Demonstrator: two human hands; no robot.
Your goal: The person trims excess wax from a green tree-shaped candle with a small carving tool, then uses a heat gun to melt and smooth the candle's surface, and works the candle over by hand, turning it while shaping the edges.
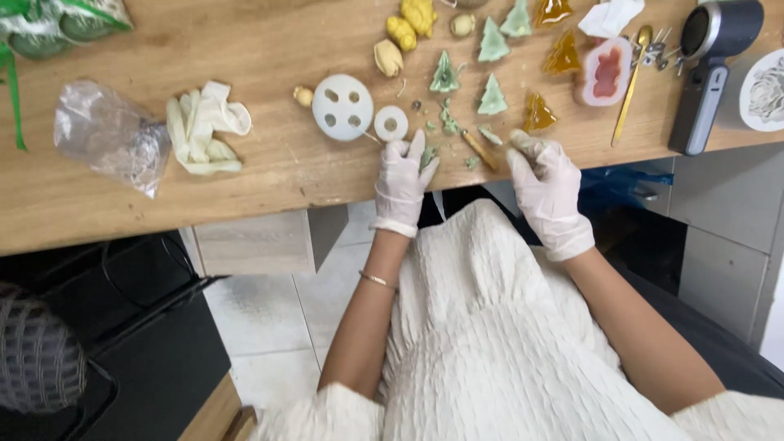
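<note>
Green wax piece (429, 155) pinched in the gloved left hand (402, 175) at the wooden table's (269, 175) front edge.
Gloved right hand (545, 181) grips a wooden stick (478, 149) just beside it; green tree figures (492, 96), amber tree figures (538, 113) and a round white mould (343, 107) lie beyond.

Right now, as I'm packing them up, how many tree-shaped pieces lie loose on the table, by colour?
Green trees: 4
Amber trees: 3
Total: 7
Left out: the green bit in the left hand, shape unclear.
</note>
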